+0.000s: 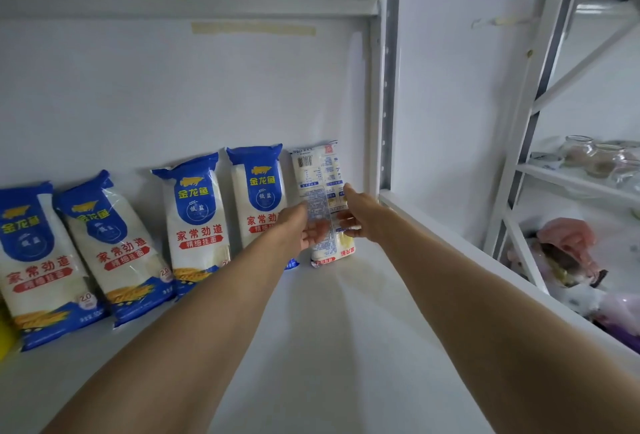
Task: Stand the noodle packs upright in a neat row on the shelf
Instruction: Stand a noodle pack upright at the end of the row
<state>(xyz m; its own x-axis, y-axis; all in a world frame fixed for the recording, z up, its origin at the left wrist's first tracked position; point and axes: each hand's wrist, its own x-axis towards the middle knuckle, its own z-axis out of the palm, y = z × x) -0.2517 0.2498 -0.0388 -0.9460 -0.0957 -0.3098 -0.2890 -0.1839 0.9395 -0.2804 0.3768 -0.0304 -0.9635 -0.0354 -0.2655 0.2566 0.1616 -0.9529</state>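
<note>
White metal shelving [388, 87] against a white wall [173, 87] (dimly lit).

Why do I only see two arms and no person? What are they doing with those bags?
The camera sits on the person's head, so you see what they see: their own arms reaching forward. On the white shelf four blue noodle packs lean against the back wall in a row. The left hand and right hand together hold a fifth pack at the row's right end, its back with the barcode facing you. Glass jars sit on another shelf to the right.
</note>
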